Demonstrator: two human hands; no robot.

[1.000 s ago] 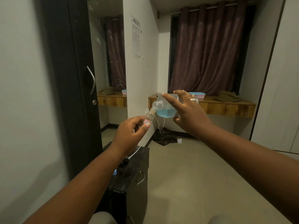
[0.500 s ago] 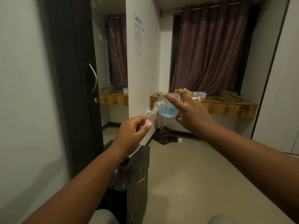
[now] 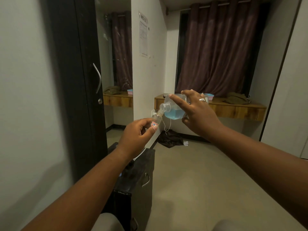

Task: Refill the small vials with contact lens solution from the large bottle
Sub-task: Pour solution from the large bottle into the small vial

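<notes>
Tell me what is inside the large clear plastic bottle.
The large clear plastic bottle, tipped sideways in the right hand, holds pale blue liquid pooled in its lower part. Fingers cover its far end, so that part's contents stay unseen.

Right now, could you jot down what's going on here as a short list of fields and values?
left hand: pinches the small vial, tilted toward the bottle
right hand: holds the large bottle tipped on its side
bottle contents: blue liquid, partly full
bottle mouth: uncapped, meeting the vial's open neck
flow: too fine to tell
below the hands: dark cabinet
background: wooden shelf, maroon curtain
</notes>
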